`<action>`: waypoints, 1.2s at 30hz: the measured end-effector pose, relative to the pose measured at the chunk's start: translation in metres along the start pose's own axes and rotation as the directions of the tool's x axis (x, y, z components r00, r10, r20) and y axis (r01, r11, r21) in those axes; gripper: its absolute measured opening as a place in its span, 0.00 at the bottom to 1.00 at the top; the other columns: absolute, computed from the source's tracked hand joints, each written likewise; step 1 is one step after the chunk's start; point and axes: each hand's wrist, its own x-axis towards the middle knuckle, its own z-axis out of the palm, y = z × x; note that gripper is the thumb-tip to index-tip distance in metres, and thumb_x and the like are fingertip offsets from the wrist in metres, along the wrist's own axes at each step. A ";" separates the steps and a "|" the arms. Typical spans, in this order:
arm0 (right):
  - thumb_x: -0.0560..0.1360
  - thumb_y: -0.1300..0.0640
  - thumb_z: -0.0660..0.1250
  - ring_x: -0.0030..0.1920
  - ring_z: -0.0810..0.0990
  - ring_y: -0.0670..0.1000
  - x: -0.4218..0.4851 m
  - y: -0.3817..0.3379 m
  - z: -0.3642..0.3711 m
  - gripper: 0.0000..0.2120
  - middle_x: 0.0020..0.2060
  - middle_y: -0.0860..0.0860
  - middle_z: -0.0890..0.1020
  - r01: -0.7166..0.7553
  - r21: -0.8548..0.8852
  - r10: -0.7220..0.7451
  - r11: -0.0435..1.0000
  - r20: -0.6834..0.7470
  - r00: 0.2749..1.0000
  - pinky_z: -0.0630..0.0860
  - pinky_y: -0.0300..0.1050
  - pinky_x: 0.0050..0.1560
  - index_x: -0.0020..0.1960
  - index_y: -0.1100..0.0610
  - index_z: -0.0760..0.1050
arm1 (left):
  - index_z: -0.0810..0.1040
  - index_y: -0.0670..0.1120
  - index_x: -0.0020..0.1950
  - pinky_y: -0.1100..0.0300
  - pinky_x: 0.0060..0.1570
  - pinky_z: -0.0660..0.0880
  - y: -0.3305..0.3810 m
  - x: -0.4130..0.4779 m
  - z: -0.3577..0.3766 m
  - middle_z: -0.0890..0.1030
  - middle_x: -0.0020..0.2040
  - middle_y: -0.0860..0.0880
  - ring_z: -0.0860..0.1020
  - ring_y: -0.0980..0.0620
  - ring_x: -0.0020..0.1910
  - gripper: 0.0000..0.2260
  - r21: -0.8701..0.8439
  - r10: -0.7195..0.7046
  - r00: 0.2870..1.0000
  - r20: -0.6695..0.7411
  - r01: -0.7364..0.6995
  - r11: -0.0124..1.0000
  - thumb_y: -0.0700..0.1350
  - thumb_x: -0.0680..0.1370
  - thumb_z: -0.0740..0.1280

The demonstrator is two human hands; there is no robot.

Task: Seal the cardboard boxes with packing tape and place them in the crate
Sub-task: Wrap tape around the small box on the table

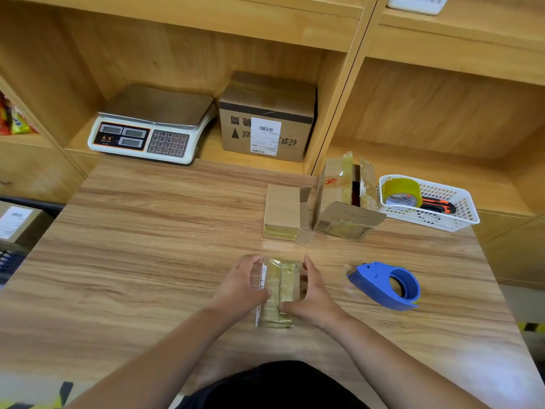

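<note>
Item: small box (pixel 287 286), lower centre of frame, on the surface (pixel 147 261). Held by left hand (pixel 239 286) and right hand (pixel 314 293) at its sides, fingers (pixel 250 261) curled round it. Tape (pixel 272 278) seemingly laid; we should rub it flat along the seam.

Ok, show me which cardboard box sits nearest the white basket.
The open box with the red logo, flaps splayed, right beside the white basket; the others lie further left.
</note>
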 end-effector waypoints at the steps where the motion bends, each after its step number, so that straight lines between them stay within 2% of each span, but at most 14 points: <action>1: 0.57 0.48 0.80 0.70 0.61 0.45 0.003 0.001 -0.002 0.64 0.71 0.45 0.56 0.017 -0.085 -0.016 0.996 0.011 1.000 0.65 0.44 0.70 0.77 0.47 0.37 | 0.59 0.59 0.72 0.68 0.58 0.64 0.002 0.001 -0.003 0.63 0.63 0.65 0.65 0.64 0.63 0.41 0.072 0.040 0.998 0.049 -0.044 0.996 0.55 0.63 0.74; 3: 0.53 0.40 0.78 0.73 0.45 0.43 0.008 0.002 -0.004 0.69 0.73 0.39 0.44 0.101 -0.248 -0.087 0.963 0.064 0.994 0.52 0.46 0.73 0.74 0.44 0.30 | 0.48 0.56 0.76 0.63 0.65 0.58 0.005 0.005 -0.007 0.53 0.68 0.66 0.53 0.64 0.68 0.52 0.189 0.092 0.977 0.193 -0.129 0.973 0.58 0.59 0.74; 5: 0.53 0.36 0.77 0.71 0.40 0.38 0.012 0.003 -0.005 0.69 0.73 0.36 0.40 0.187 -0.364 -0.146 0.912 0.137 0.980 0.48 0.44 0.72 0.73 0.42 0.28 | 0.39 0.54 0.77 0.60 0.69 0.52 0.005 0.008 -0.009 0.44 0.73 0.64 0.44 0.62 0.71 0.58 0.293 0.096 0.949 0.302 -0.188 0.938 0.60 0.60 0.75; 7: 0.54 0.35 0.77 0.71 0.43 0.40 0.017 0.005 -0.006 0.68 0.73 0.38 0.44 0.213 -0.390 -0.160 0.896 0.164 0.973 0.49 0.43 0.72 0.75 0.43 0.31 | 0.35 0.52 0.76 0.60 0.68 0.46 0.003 0.013 -0.009 0.40 0.76 0.60 0.40 0.60 0.73 0.60 0.352 0.082 0.937 0.340 -0.208 0.913 0.60 0.60 0.76; 9: 0.55 0.38 0.78 0.71 0.50 0.44 0.021 0.006 -0.007 0.64 0.70 0.40 0.52 0.211 -0.374 -0.171 0.903 0.137 0.976 0.53 0.43 0.71 0.76 0.45 0.39 | 0.35 0.52 0.76 0.61 0.67 0.45 0.003 0.018 -0.008 0.43 0.77 0.57 0.43 0.56 0.74 0.61 0.370 0.075 0.937 0.340 -0.207 0.906 0.61 0.60 0.76; 11: 0.57 0.43 0.79 0.68 0.56 0.45 0.026 0.006 -0.008 0.57 0.65 0.41 0.58 0.217 -0.361 -0.197 0.907 0.090 0.976 0.57 0.41 0.69 0.76 0.46 0.48 | 0.38 0.54 0.77 0.60 0.69 0.49 0.003 0.022 -0.007 0.50 0.75 0.57 0.48 0.54 0.74 0.60 0.350 0.063 0.943 0.326 -0.183 0.919 0.61 0.58 0.77; 14: 0.58 0.44 0.79 0.62 0.59 0.43 0.031 0.005 -0.008 0.50 0.60 0.42 0.62 0.231 -0.355 -0.224 0.906 0.060 0.973 0.60 0.39 0.63 0.72 0.47 0.57 | 0.47 0.56 0.76 0.58 0.68 0.56 0.003 0.028 -0.006 0.58 0.69 0.57 0.56 0.54 0.70 0.56 0.301 0.064 0.954 0.293 -0.155 0.941 0.59 0.57 0.78; 19: 0.59 0.45 0.80 0.58 0.63 0.44 0.038 0.002 -0.010 0.40 0.56 0.43 0.67 0.234 -0.327 -0.238 0.915 0.030 0.971 0.62 0.36 0.55 0.66 0.49 0.65 | 0.60 0.57 0.69 0.58 0.58 0.62 0.004 0.036 -0.007 0.62 0.58 0.59 0.62 0.55 0.61 0.46 0.213 0.054 0.970 0.236 -0.106 0.971 0.55 0.57 0.79; 22: 0.63 0.50 0.78 0.56 0.68 0.46 0.044 -0.003 -0.010 0.26 0.52 0.44 0.71 0.192 -0.248 -0.207 0.950 -0.036 0.978 0.65 0.36 0.49 0.57 0.49 0.70 | 0.65 0.60 0.64 0.56 0.57 0.67 0.008 0.042 -0.007 0.65 0.55 0.61 0.66 0.54 0.58 0.39 0.144 0.001 0.978 0.210 -0.032 0.989 0.53 0.57 0.80; 24: 0.66 0.54 0.77 0.53 0.71 0.48 0.047 -0.006 -0.012 0.18 0.49 0.46 0.74 0.184 -0.188 -0.202 0.965 -0.077 0.976 0.67 0.37 0.47 0.50 0.49 0.71 | 0.69 0.60 0.59 0.54 0.57 0.69 0.012 0.048 -0.006 0.68 0.53 0.60 0.68 0.53 0.57 0.31 0.108 -0.011 0.981 0.194 -0.010 0.994 0.52 0.60 0.79; 27: 0.67 0.56 0.77 0.49 0.72 0.48 0.049 -0.009 -0.011 0.15 0.44 0.45 0.75 0.193 -0.181 -0.209 0.964 -0.077 0.975 0.68 0.41 0.46 0.44 0.48 0.71 | 0.74 0.59 0.49 0.55 0.55 0.69 0.014 0.053 -0.006 0.74 0.51 0.54 0.68 0.53 0.55 0.20 0.061 0.005 0.985 0.170 -0.016 0.998 0.50 0.62 0.78; 29: 0.68 0.58 0.76 0.44 0.72 0.48 0.051 -0.009 -0.010 0.15 0.40 0.44 0.75 0.188 -0.146 -0.207 0.971 -0.126 0.970 0.67 0.42 0.42 0.38 0.46 0.70 | 0.75 0.60 0.43 0.55 0.54 0.68 0.014 0.054 -0.004 0.76 0.49 0.52 0.69 0.52 0.54 0.15 0.008 0.015 0.991 0.130 -0.016 1.000 0.49 0.64 0.77; 34: 0.70 0.56 0.73 0.43 0.74 0.50 0.051 -0.012 -0.004 0.11 0.39 0.46 0.76 0.164 -0.165 -0.197 0.973 -0.215 0.957 0.70 0.46 0.44 0.38 0.48 0.71 | 0.75 0.63 0.41 0.54 0.55 0.68 0.015 0.054 -0.002 0.77 0.46 0.53 0.70 0.54 0.53 0.13 -0.018 0.004 0.998 0.058 -0.003 1.000 0.49 0.67 0.76; 36: 0.72 0.56 0.71 0.44 0.74 0.49 0.049 -0.011 -0.002 0.06 0.39 0.46 0.77 0.160 -0.200 -0.206 0.967 -0.236 0.950 0.70 0.46 0.44 0.40 0.51 0.74 | 0.76 0.61 0.41 0.53 0.57 0.67 0.015 0.053 0.002 0.76 0.44 0.54 0.70 0.55 0.52 0.11 -0.036 -0.001 1.000 0.018 0.002 0.999 0.48 0.68 0.75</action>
